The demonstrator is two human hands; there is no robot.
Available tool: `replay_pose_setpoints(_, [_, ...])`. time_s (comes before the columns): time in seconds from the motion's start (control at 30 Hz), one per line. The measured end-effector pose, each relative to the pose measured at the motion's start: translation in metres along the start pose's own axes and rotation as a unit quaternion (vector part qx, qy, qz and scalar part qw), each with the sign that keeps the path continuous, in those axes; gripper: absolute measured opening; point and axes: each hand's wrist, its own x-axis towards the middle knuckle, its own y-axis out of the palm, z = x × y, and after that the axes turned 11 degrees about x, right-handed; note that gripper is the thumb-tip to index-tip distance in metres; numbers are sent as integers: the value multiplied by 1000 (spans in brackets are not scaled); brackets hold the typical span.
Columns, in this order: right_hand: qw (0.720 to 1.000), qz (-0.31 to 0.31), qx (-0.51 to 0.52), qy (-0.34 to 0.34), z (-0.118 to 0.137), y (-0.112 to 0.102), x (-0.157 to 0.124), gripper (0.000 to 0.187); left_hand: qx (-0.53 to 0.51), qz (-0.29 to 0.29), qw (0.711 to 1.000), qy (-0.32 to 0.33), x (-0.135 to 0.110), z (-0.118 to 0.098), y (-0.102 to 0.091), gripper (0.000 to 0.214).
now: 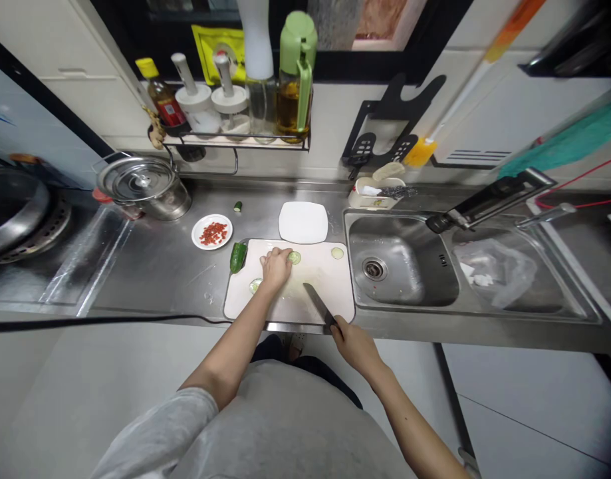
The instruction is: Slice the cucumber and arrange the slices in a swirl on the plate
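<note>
My right hand (354, 342) is wrapped round the handle of a kitchen knife (317, 301), whose blade points up and left, low over the white cutting board (310, 313). On the board, my left hand (276, 268) has its fingers curled together, fingertips at a pale green cucumber slice (295, 257). Another slice (256, 286) lies left of my left wrist, and a third slice (337, 253) rests near the board's upper right corner. A cut piece of cucumber (238, 257) with dark green skin sits at the board's left edge.
Behind the board stand a white square plate (303, 222) and a small plate of chopped red pieces (213, 232). A cucumber end (238, 206) lies nearby. To the right is a sink (405, 259); at left, a lidded pot (145, 186). A condiment rack (235, 141) hangs above.
</note>
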Motion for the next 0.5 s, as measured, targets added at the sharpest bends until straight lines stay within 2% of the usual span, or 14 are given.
replay_pose_setpoints(0.13, [1000, -3, 2, 13, -7, 1, -4, 34, 45, 5, 999, 30, 16, -7, 7, 37])
replay_pose_setpoints(0.3, [1000, -6, 22, 21, -15, 3, -7, 34, 69, -14, 994, 81, 17, -7, 9, 33])
replay_pose_setpoints(0.4, [999, -2, 23, 24, -16, 4, -6, 34, 59, -21, 995, 80, 12, -8, 3, 29])
replay_pose_setpoints(0.5, [1000, -5, 23, 17, -16, 3, -3, 35, 15, 2, 999, 46, 6, -6, -5, 25])
